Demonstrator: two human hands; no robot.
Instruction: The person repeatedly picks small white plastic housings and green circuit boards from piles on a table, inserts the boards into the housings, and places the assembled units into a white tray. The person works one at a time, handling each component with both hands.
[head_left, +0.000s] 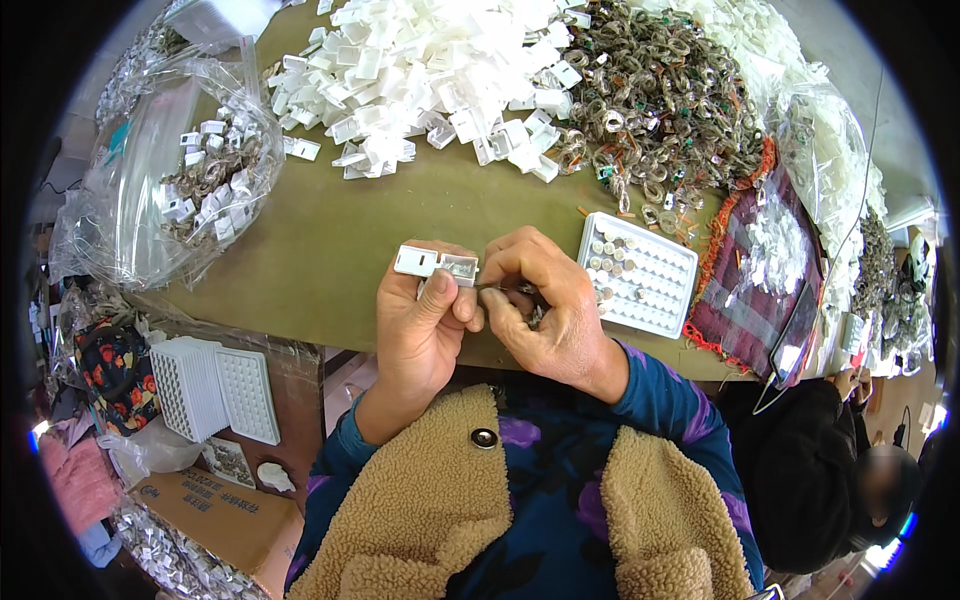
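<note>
My left hand [418,335] grips a small white plastic case [459,268] between thumb and fingers, its lid folded out to the left and its hollow facing up. Close beside it, my right hand [560,312] is closed, with thumb and forefinger pinched at the case's right edge. Partly hidden under its curled fingers is a small coil of thin wire [537,300]. Just right of that hand lies a white dimpled tray [668,292], with several round silver button cells [608,262] grouped on its left side.
White plastic cases [430,65] are heaped at the back, beside a pile of coiled clear wires [660,110]. A clear bag [135,190] of wired cases stands left. A plaid cloth [745,270] bears small clear pieces. Stacked trays [187,385] and a cardboard box [215,515] sit lower left. Another person [790,470] is at right.
</note>
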